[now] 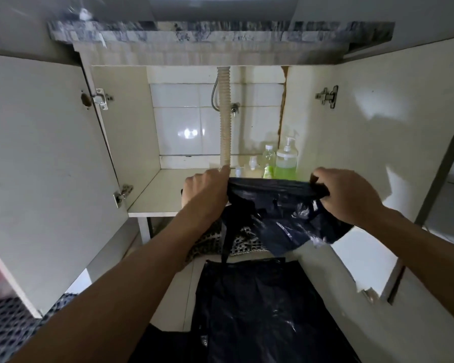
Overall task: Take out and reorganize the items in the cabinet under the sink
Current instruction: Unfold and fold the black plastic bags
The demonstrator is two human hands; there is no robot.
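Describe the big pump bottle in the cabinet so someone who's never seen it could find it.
Look inside the open cabinet under the sink, to the back right corner, right of the ribbed drain hose. The pump bottle is the tallest and rightmost of the clustered bottles: clear, wide, about half full of green liquid, with a white pump on top.

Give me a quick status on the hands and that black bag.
Left hand and right hand both grip the black plastic bag, stretched between them at the cabinet front. Bottles stand back right. Drain hose hangs behind the left hand.
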